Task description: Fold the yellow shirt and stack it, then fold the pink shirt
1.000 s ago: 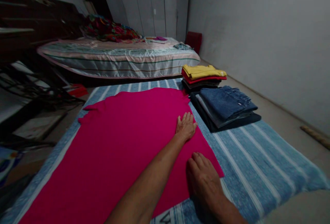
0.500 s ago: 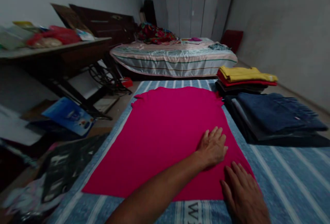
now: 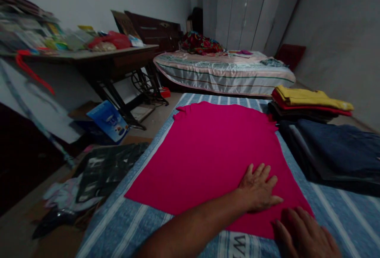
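A bright pink short-sleeved shirt (image 3: 213, 155) lies spread flat on a blue striped bed cover (image 3: 139, 226), its hem toward me and its small sleeves at the far end. My left hand (image 3: 259, 186) rests palm down on the shirt's lower right part, fingers spread and thumb out to the right. Beside it, my right hand (image 3: 308, 234) lies over the shirt's near right corner, slightly blurred and partly cut off by the frame edge. Its fingers are stretched out, with nothing visibly gripped.
Folded yellow and red clothes (image 3: 311, 99) are stacked on the right, behind folded dark jeans (image 3: 341, 147). Another bed (image 3: 225, 76) stands beyond. At left are a sewing-machine table (image 3: 118, 56) piled with things, a blue box (image 3: 108, 121) and bags (image 3: 103, 171) on the floor.
The view has turned left, so the scene sits farther right. My left hand has slid slightly toward the hem with its fingers spread wider. My right hand stays at the near right corner.
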`<action>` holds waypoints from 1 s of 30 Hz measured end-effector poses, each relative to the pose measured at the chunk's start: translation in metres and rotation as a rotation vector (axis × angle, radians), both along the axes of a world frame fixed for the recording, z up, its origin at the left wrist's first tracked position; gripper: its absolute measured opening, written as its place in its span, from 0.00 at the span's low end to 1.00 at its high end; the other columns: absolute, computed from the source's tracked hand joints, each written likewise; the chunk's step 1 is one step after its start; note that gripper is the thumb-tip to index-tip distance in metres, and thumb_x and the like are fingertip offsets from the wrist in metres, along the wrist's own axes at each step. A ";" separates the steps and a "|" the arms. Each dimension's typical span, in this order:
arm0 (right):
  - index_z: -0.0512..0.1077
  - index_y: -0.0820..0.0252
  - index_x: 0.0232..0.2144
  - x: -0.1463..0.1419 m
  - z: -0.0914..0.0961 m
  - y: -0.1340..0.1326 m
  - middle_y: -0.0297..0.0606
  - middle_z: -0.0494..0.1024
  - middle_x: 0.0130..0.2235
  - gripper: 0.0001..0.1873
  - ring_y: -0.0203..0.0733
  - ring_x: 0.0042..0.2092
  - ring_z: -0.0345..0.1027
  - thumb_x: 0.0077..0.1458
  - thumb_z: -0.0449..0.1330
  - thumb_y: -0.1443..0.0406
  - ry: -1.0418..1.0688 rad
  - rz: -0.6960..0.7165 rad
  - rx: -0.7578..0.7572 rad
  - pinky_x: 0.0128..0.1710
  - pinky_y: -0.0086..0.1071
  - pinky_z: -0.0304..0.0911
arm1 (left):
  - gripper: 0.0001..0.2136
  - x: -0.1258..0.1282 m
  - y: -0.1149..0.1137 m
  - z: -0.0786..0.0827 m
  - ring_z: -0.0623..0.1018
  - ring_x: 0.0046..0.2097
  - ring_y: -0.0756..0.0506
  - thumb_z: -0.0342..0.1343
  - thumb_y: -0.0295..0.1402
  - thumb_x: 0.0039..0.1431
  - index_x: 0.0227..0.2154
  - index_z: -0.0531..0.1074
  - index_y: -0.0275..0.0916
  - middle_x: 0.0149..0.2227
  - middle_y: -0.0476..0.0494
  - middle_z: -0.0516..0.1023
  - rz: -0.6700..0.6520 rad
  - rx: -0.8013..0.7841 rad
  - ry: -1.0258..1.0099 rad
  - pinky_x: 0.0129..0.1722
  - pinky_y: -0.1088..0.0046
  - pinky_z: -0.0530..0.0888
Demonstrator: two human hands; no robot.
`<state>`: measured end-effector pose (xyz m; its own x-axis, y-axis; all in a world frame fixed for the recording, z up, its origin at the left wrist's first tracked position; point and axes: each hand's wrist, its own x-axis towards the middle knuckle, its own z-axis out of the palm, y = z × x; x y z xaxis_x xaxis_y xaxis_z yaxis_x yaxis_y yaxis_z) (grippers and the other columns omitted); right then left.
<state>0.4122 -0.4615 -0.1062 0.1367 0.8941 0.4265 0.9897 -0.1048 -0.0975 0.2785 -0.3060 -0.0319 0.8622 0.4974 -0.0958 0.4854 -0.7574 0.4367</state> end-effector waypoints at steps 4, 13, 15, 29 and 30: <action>0.71 0.62 0.49 -0.017 0.013 0.037 0.52 0.72 0.53 0.26 0.55 0.54 0.65 0.59 0.47 0.52 0.020 0.117 -0.002 0.51 0.48 0.63 | 0.25 -0.020 -0.006 0.005 0.44 0.69 0.37 0.38 0.40 0.67 0.63 0.54 0.34 0.69 0.33 0.45 0.021 0.025 -0.001 0.64 0.47 0.46; 0.69 0.57 0.55 0.003 -0.018 0.022 0.48 0.68 0.59 0.29 0.57 0.58 0.64 0.58 0.52 0.48 -0.185 0.099 -0.083 0.50 0.50 0.65 | 0.24 -0.035 0.020 0.012 0.51 0.68 0.40 0.39 0.42 0.67 0.60 0.60 0.35 0.67 0.36 0.54 0.112 0.018 -0.039 0.65 0.54 0.51; 0.71 0.57 0.54 0.016 -0.033 0.010 0.49 0.70 0.57 0.29 0.59 0.56 0.66 0.57 0.53 0.48 -0.210 0.092 -0.066 0.48 0.50 0.67 | 0.24 -0.021 0.032 0.015 0.52 0.68 0.41 0.41 0.41 0.66 0.60 0.61 0.34 0.67 0.36 0.54 0.156 0.038 -0.029 0.65 0.56 0.51; 0.66 0.71 0.56 -0.014 0.017 0.094 0.57 0.65 0.60 0.33 0.56 0.62 0.56 0.63 0.40 0.52 -0.044 -0.049 -0.078 0.58 0.51 0.55 | 0.32 0.039 0.075 -0.016 0.44 0.69 0.40 0.33 0.50 0.65 0.65 0.51 0.35 0.69 0.36 0.44 0.195 0.121 0.016 0.65 0.51 0.45; 0.65 0.73 0.56 -0.012 0.016 0.092 0.58 0.65 0.60 0.35 0.58 0.62 0.55 0.62 0.39 0.51 -0.057 -0.055 -0.104 0.58 0.51 0.54 | 0.32 0.039 0.075 -0.015 0.44 0.69 0.40 0.33 0.50 0.65 0.65 0.52 0.35 0.69 0.36 0.44 0.196 0.116 0.016 0.65 0.51 0.45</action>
